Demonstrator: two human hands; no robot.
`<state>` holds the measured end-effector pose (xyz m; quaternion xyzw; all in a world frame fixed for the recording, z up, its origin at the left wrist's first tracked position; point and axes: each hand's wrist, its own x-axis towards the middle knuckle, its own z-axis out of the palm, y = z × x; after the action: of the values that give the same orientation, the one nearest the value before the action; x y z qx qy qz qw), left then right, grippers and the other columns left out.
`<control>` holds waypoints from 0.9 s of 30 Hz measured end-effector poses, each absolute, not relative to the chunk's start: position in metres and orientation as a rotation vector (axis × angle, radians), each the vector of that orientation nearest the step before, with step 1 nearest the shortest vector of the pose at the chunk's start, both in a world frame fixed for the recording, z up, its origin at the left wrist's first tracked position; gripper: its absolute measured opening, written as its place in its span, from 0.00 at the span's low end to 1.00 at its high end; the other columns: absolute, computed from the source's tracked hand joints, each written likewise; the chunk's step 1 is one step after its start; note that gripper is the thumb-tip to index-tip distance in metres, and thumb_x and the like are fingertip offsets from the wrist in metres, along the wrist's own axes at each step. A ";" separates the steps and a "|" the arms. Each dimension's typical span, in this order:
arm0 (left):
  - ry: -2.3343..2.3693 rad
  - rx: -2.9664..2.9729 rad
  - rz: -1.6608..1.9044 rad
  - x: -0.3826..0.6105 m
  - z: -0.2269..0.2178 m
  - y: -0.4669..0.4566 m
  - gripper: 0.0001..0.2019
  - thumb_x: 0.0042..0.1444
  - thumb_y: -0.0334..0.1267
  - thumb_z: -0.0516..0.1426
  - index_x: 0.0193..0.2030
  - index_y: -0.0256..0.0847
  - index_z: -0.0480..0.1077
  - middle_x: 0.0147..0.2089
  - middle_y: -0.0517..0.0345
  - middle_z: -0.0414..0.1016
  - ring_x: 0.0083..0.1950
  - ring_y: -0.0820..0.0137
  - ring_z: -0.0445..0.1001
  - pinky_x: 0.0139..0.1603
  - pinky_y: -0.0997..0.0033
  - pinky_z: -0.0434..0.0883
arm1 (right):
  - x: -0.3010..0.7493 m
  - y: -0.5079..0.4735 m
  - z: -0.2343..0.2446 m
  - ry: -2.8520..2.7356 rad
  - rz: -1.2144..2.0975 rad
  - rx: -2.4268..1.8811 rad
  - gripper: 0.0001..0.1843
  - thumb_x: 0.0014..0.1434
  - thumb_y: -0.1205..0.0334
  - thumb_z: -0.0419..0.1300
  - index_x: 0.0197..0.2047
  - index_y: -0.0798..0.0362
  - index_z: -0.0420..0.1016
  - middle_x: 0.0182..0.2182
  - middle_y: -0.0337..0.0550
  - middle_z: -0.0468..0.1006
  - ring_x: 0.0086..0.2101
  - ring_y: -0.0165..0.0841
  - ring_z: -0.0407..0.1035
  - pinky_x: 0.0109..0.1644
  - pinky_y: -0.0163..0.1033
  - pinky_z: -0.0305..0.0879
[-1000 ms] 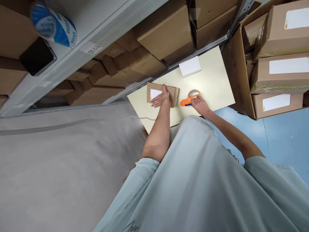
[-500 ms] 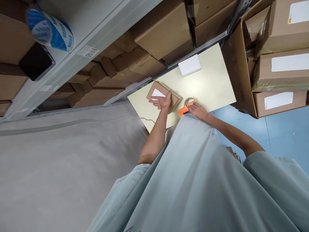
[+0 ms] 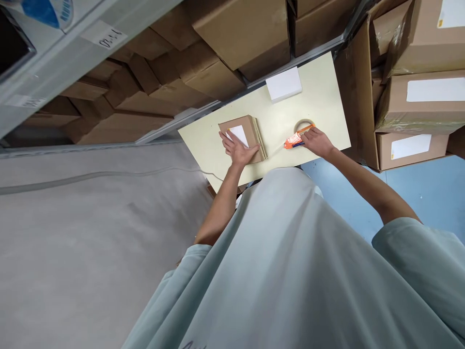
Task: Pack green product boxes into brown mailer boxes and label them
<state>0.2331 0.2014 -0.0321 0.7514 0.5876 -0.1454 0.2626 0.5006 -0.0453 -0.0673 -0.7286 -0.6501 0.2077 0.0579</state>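
My left hand [image 3: 240, 151] lies on a small brown cardboard box [image 3: 250, 127] with its fingers spread, pressing across the white label [image 3: 240, 133] on top. Several layers show along the box's right side. To the right of the box, my right hand [image 3: 317, 141] is closed around an orange tape dispenser [image 3: 293, 139] carrying a roll of tape [image 3: 303, 124]. A faint, clear strip, seemingly tape, runs between the dispenser and the box's lower right corner.
Both hands are over a pale yellow tabletop [image 3: 319, 102]. A white block or stack of paper [image 3: 284, 84] sits at its back edge. Shelves of cardboard boxes [image 3: 240, 34] stand behind; a large open carton [image 3: 358, 102] of labelled boxes is on the right. A grey cable [image 3: 109, 175] runs left.
My right hand has moved right with the tape dispenser, away from the box. My left hand has spread flatter on the box, which sits turned slightly. The view has shifted a little.
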 end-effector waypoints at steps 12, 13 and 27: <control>1.183 2.151 -0.562 0.204 -0.011 0.205 0.81 0.41 0.66 0.76 0.90 0.40 0.31 0.91 0.30 0.20 0.89 0.31 0.18 0.84 0.23 0.35 | 0.417 0.024 -0.066 -2.263 0.684 -2.093 0.26 0.77 0.70 0.46 0.71 0.66 0.72 0.53 0.62 0.86 0.57 0.50 0.78 0.70 0.58 0.68; 1.224 2.137 -0.553 0.208 -0.014 0.202 0.81 0.42 0.66 0.76 0.90 0.40 0.31 0.90 0.29 0.19 0.89 0.30 0.17 0.84 0.22 0.34 | 0.415 0.022 -0.067 -2.245 0.674 -2.104 0.25 0.78 0.69 0.46 0.71 0.67 0.72 0.52 0.63 0.86 0.56 0.51 0.78 0.70 0.59 0.68; 1.039 2.226 -0.570 0.202 -0.001 0.206 0.80 0.38 0.53 0.79 0.89 0.29 0.37 0.89 0.18 0.29 0.89 0.25 0.30 0.85 0.25 0.34 | 0.419 -0.039 -0.048 -2.314 0.844 -1.885 0.27 0.79 0.72 0.39 0.61 0.63 0.79 0.47 0.61 0.86 0.46 0.44 0.76 0.65 0.52 0.66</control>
<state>0.2025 0.2062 -0.0006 0.8406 0.3926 -0.2151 0.3049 0.4189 -0.0392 -0.0478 -0.6078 -0.7458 0.2719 0.0200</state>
